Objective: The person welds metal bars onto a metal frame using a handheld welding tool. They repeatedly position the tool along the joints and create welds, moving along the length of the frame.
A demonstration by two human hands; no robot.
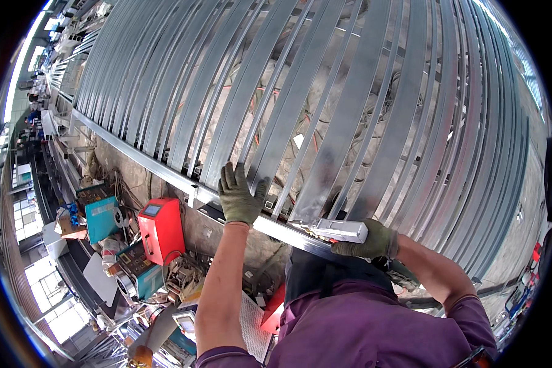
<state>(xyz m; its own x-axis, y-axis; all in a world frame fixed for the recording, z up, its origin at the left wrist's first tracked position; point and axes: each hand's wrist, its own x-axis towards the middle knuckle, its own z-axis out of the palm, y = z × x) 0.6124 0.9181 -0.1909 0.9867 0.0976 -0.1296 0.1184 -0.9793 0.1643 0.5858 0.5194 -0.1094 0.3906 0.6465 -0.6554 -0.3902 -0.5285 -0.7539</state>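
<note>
My left hand (240,197), in a green work glove, lies on the near ends of the flat grey metal slats (227,138) with its fingers spread and nothing held. A long metal rail (147,161) runs under that hand along the slats' near ends. Gripped in my gloved right hand (374,240) is a boxy silver welding gun (340,230). Its narrow nozzle points left, low over the rail close to the slat ends. The exact contact at the nozzle tip is too small to make out. My right fingers are partly hidden behind the gun.
A red machine cabinet (161,230) with a small screen stands left of my left forearm, near teal-sided machines (102,218). Through the gaps between slats, cables (316,126) show on the floor. Thinner square tubes (334,92) alternate with the wide slats.
</note>
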